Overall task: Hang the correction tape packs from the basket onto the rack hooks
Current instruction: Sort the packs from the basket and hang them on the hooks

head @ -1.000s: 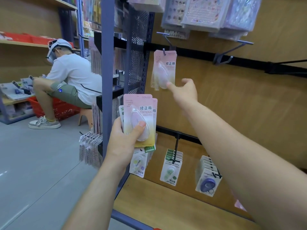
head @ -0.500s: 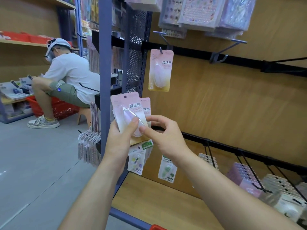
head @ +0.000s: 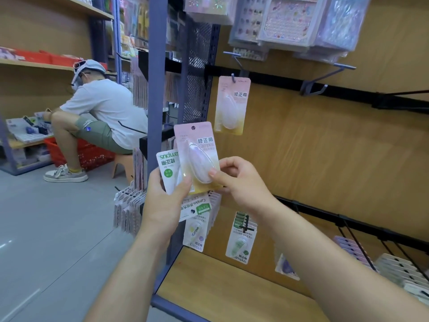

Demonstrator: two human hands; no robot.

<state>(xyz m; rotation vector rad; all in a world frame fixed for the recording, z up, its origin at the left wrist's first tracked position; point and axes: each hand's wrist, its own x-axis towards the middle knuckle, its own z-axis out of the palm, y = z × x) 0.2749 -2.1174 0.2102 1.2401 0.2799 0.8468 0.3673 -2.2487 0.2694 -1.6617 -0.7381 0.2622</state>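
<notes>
My left hand [head: 166, 201] grips a small stack of correction tape packs, with a white and green pack [head: 168, 168] showing behind. In front of the stack stands a pink pack [head: 197, 156], and my right hand [head: 241, 184] pinches its lower right edge between thumb and fingers. One pink pack [head: 231, 105] hangs on the upper left rack hook [head: 234, 76]. To its right a second upper hook [head: 325, 82] is bare. The basket is not in view.
Lower hooks carry green packs [head: 241, 238] and, at right, rows of white packs [head: 399, 268]. Sticker sheets [head: 290, 22] hang overhead. A blue upright post [head: 155, 77] bounds the rack's left side. A person sits on a stool [head: 120, 168] at left beside a red basket [head: 92, 156].
My right hand came back from the hung pack to the stack and now pinches the front pink pack, which has slid up and right out of my left hand's stack.
</notes>
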